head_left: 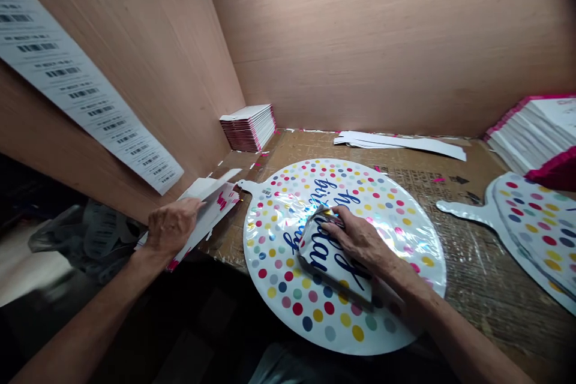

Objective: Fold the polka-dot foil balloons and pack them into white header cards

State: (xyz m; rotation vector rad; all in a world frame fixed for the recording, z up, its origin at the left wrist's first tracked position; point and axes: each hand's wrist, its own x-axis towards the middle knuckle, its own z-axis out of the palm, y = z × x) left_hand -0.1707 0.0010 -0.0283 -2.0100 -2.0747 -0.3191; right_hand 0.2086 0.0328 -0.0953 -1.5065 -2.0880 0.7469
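A flat round foil balloon (288,294) with coloured dots and dark blue lettering lies in front of me, its tail pointing left. My right hand (357,237) is closed on a folded piece of the same dotted foil (333,264), held over the balloon's middle. Left of the balloon, my left hand (173,225) is closed on a white paper piece at a stack of white and pink cards (216,210) by the cardboard's edge. My left fingertips are partly hidden behind the hand.
A strip of barcode labels (90,90) hangs on the left wooden panel. Folded cards (249,127) stand in the back corner, with white paper strips (400,141) along the back. More dotted balloons (535,222) and a pink-edged card stack (535,132) are at the right.
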